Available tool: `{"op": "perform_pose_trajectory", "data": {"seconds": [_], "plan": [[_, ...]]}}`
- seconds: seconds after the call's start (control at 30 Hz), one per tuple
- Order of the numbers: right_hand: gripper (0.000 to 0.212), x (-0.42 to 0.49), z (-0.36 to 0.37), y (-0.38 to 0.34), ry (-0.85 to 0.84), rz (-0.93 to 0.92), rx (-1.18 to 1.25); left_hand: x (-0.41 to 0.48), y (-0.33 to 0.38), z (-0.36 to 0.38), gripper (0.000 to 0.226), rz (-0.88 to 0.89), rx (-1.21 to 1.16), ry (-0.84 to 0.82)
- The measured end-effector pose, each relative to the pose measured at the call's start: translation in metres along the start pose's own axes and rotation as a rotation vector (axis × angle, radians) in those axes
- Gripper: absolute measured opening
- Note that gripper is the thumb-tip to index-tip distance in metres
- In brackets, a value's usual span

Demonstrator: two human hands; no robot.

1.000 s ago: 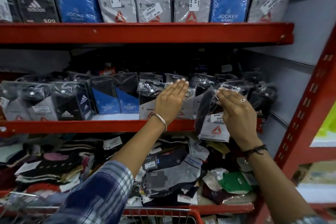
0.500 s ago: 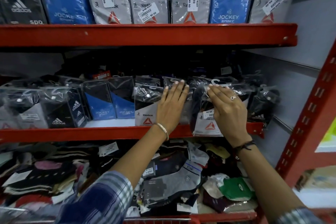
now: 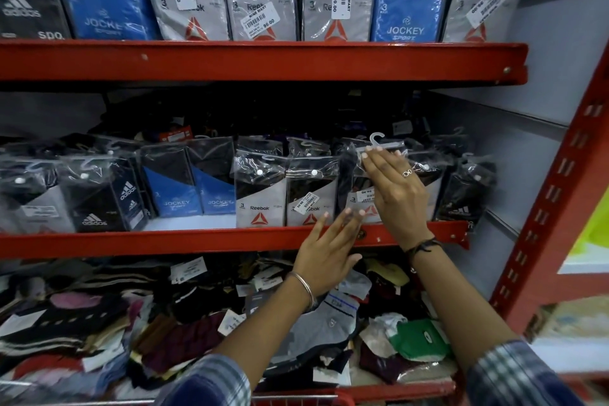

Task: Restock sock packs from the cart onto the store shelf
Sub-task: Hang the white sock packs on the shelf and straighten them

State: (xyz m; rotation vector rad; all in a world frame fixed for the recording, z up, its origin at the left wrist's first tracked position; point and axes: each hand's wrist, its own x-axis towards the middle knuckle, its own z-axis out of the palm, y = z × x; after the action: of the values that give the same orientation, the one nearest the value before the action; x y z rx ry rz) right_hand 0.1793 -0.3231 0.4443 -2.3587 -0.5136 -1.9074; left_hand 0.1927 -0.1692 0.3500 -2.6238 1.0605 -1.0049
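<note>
Far left on the red metal middle shelf (image 3: 197, 241), black plastic-wrapped Adidas sock packs (image 3: 99, 198) stood upright, and just beside them two blue-and-black Jockey packs (image 3: 194, 184) leaned in a pair. Next along, two grey-and-black Reebok three-packs (image 3: 260, 191) stood side by side at the shelf's front edge, the right one carrying a white price sticker. Above it all, the red top shelf (image 3: 263, 59) carried a tight row of taller grey, blue and black packs. Below, the bottom shelf was heaped with loose socks in many colours (image 3: 184, 323), tags showing, and a grey sock (image 3: 316, 323) lay under your forearm.

Your left hand (image 3: 326, 254) hung in front of the middle shelf's red lip, fingers spread and straight, gripping nothing; its fingertips reached just under the Reebok packs, and whether they touched one I couldn't tell. A thin metal bangle (image 3: 304, 287) sat on that wrist.

Then your right hand (image 3: 392, 194), ring on one finger, lay flat with fingers extended against the clear-bagged grey Reebok sock pack (image 3: 359, 198) standing on the middle shelf, pressing near its white plastic hanger hook (image 3: 375, 142) rather than pinching it. A dark cord bracelet (image 3: 425, 245) circled that wrist. To the right of that pack, more black Adidas packs (image 3: 464, 191) filled the shelf's end by the red perforated upright (image 3: 557, 208). Checked blue sleeves showed at the bottom.
</note>
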Motion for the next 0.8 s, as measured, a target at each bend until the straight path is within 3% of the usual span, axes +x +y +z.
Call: {"op": "perform_pose_trajectory", "data": {"seconds": [0.37,0.57,0.7,0.8], "plan": [[0.041,-0.003,0.026,0.008,-0.120,0.032,0.028,0.007,-0.006,-0.003,0.064,-0.033,-0.016,-0.168],[0.033,-0.011,0.019,-0.004,-0.278,0.137,0.040,-0.012,-0.003,-0.007,0.047,0.011,-0.075,-0.025],[0.043,-0.027,-0.003,-0.037,-0.321,0.178,0.057,-0.035,-0.011,-0.015,0.040,-0.078,-0.134,0.081],[0.038,-0.061,-0.015,-0.075,-0.395,0.203,0.159,-0.072,-0.020,-0.011,0.036,-0.168,-0.178,0.155]]}}
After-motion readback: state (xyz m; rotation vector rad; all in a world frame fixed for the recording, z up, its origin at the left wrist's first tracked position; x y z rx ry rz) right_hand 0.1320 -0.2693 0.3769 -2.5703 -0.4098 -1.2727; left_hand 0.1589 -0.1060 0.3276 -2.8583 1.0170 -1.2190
